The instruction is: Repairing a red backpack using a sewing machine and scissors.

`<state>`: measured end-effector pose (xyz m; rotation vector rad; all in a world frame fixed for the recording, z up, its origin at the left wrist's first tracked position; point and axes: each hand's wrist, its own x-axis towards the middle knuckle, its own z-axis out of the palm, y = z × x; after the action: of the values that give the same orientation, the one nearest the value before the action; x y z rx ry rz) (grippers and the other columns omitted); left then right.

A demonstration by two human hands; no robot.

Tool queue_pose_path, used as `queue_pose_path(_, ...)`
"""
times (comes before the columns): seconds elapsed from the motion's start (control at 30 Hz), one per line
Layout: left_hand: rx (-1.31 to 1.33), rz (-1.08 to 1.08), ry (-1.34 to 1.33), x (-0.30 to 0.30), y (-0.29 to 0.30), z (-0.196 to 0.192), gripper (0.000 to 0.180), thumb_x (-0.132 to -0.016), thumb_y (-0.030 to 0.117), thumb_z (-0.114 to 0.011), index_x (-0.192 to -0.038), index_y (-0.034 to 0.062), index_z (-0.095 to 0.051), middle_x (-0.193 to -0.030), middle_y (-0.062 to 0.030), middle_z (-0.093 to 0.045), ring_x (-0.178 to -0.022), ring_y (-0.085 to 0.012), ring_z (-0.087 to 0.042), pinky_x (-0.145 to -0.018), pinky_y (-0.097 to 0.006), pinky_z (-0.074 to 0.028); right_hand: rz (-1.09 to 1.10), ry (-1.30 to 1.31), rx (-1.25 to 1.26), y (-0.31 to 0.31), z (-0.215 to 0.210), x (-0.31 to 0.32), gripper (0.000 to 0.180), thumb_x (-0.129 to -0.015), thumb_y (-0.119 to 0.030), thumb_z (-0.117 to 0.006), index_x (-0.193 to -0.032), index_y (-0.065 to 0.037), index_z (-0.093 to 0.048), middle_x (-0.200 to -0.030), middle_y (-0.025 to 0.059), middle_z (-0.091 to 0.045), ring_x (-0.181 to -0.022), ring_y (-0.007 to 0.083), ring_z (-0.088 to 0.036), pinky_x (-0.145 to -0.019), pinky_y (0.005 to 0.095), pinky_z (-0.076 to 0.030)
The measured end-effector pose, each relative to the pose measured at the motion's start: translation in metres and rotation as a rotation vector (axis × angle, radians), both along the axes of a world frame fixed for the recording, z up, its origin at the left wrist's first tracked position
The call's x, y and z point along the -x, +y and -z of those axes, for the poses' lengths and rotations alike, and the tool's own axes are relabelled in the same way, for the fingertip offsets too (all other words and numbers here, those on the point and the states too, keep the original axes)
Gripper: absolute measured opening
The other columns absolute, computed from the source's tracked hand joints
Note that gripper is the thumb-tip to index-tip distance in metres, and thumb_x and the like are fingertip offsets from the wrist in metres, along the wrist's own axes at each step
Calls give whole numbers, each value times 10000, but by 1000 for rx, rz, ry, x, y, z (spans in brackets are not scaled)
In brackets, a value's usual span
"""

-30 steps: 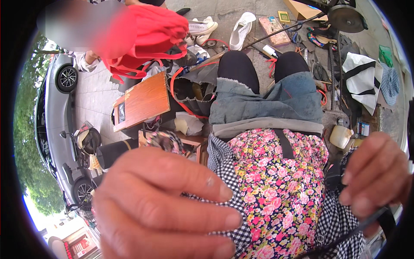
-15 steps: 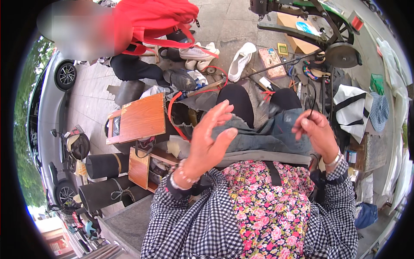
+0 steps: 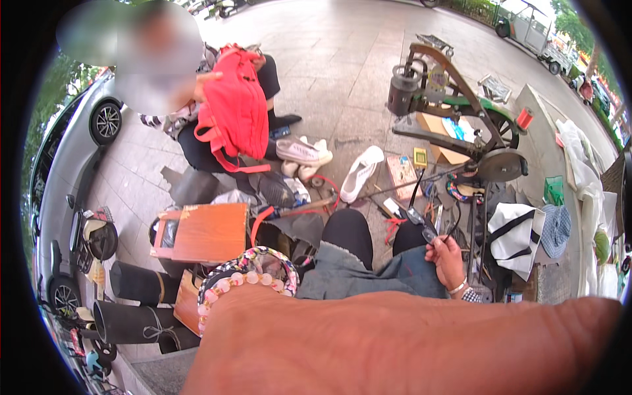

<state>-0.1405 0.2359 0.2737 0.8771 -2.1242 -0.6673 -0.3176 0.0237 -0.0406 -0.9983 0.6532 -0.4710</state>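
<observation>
Near my right knee, my right hand (image 3: pixel 447 262) pinches a pair of dark-framed eyeglasses (image 3: pixel 428 234) between thumb and fingers. One temple arm points up and away, and the other curves beside the fingers. My left hand (image 3: pixel 408 336) is very close to the camera and spans the lower part of the picture. Its fingers cannot be made out. Pink beads (image 3: pixel 209 299) circle the left wrist, beside a colourful patterned band. A grey-blue apron (image 3: pixel 355 273) lies over my lap.
A hand-cranked sewing machine (image 3: pixel 484 118) stands far right. White shoes (image 3: pixel 362 172), tools and a wooden stool (image 3: pixel 209 232) lie before me. Another person at the upper left has a red backpack (image 3: pixel 234 108). Black rolls (image 3: pixel 135 322) lie left; a white bag (image 3: pixel 517 237) lies right.
My left hand has come from above my lap up close to the camera. The right hand with the eyeglasses has moved lower and slightly left. The view has tilted farther outward.
</observation>
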Motion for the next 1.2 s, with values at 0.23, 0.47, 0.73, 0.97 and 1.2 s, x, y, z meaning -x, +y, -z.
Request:
queue_pose_path(0.23,99,10,-16,5,2,-9,318,-842,240,-425,-988,-13,-552,-1022,-127,-556,-862,-180,-567,-722,-292,-465,40,-200,44,0,-3,0,117,-834,-135,-516,-889,-34,-497,-766,72,-572,-593,118,-544,-580,242,-469)
queue_pose_path(0.47,257,-47,-76,4,4,-32,314,-846,235,-415,-988,-10,-550,-999,-126,-557,-838,-190,-563,-706,-297,-465,39,-92,-51,-2,2,3,80,-821,-106,-528,-873,-49,-506,-743,78,-574,-579,135,-556,-555,258,-480)
queue_pose_path(0.73,268,-84,-60,8,18,-31,309,-850,229,-403,-987,-7,-549,-974,-124,-559,-810,-201,-560,-688,-301,-465,81,-126,-36,2,13,16,70,-826,-99,-520,-872,-52,-497,-738,68,-566,-576,127,-546,-554,256,-476)
queue_pose_path(0.97,241,-101,114,17,5,-12,305,-854,224,-392,-986,-4,-547,-952,-123,-561,-785,-211,-557,-672,-306,-465,57,-97,11,-11,2,4,73,-828,-101,-508,-878,-47,-500,-750,69,-559,-583,127,-532,-569,245,-464)
queue_pose_path(1.2,376,-100,254,19,-11,6,302,-858,218,-381,-986,-1,-546,-929,-122,-562,-761,-220,-554,-656,-310,-465,60,-88,44,-8,16,8,74,-827,-96,-520,-889,-56,-517,-762,70,-577,-609,116,-557,-583,255,-489)
